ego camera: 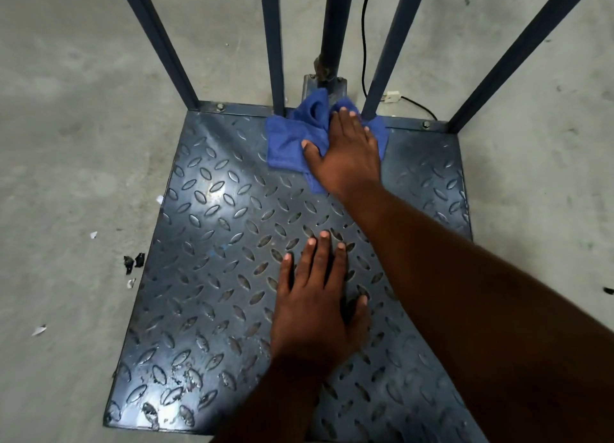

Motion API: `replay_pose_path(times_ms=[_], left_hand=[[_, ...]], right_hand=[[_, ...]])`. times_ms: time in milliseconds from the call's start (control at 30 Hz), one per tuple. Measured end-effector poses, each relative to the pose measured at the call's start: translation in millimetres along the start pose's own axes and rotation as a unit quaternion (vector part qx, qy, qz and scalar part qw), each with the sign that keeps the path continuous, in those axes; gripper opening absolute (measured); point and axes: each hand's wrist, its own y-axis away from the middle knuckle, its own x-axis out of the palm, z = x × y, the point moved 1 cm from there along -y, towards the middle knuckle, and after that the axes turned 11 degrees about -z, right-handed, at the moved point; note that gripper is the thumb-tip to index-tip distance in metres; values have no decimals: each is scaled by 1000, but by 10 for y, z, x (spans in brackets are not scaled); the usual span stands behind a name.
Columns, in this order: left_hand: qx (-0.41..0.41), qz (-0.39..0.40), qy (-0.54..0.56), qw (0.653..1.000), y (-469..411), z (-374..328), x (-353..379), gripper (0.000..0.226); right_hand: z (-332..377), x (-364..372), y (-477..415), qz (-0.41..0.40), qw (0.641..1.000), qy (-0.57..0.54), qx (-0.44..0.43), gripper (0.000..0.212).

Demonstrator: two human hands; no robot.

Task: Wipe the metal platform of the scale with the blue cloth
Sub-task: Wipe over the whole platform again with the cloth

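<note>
Our right hand (345, 157) presses flat, fingers straight, on the blue cloth (285, 143), bunched at the metal platform's (216, 243) far edge against the upright bars (275, 44). Our left hand (315, 313) lies spread on the plate, probably bracing our reach.

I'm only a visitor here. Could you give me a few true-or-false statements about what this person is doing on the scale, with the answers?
1. The right hand presses the blue cloth onto the far edge of the metal platform. True.
2. The left hand holds a second cloth. False: it rests flat and bare on the platform.
3. The cloth lies at the foot of the upright bars. True.
4. The platform's surface is smooth. False: it has a raised oval tread pattern.
5. Small scraps lie on the floor to the left of the platform. True.
</note>
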Motion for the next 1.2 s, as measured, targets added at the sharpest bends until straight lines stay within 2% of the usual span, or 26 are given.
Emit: replay_pose_path(times_ms=[167,300,400,467,500,567,667,767,867,900,967,1033,1133,1200], left_hand=[[9,-6,-9,1000,-7,16,6,83],[14,-9,11,1000,-27,-9,-33,86],[96,22,12,995,-63,289,-165,85],[151,44,-17,987,-148,743,-315,83],[153,52,-38,986,-174,996,-411,83],[105,39,-77,991,-174,1420,-573,83],[8,11,-99,995,-126,1601,-660,90],[-15,12,-96,995,-126,1568,-665,94],[-13,6,-87,996,-130,1603,-661,94],[-11,3,-84,996,-125,1606,-657,94],[-15,-2,-81,997,-113,1602,-644,94],[-17,-10,-83,996,-112,1597,-649,93],[-11,-31,-64,997,-123,1618,-642,89],[-10,-30,-54,998,-121,1623,-649,89]], right_hand=[[-199,-45,610,-91,995,22,-21,79],[-298,-69,622,-99,995,31,-11,80],[-286,-96,616,-90,996,22,0,81],[-297,-103,611,-85,996,19,1,81],[-287,-109,613,-81,997,18,1,81],[-275,-123,614,-77,997,19,3,82],[-290,-115,605,-76,997,23,-7,81],[-261,-12,607,-97,994,39,11,77],[-16,77,562,-148,983,65,87,73],[138,81,544,-143,983,69,98,72],[574,98,518,-103,991,56,64,70],[1137,209,488,-68,998,-7,-17,63],[1895,472,342,-5,982,-94,-165,47],[2126,552,194,34,967,-126,-219,38]])
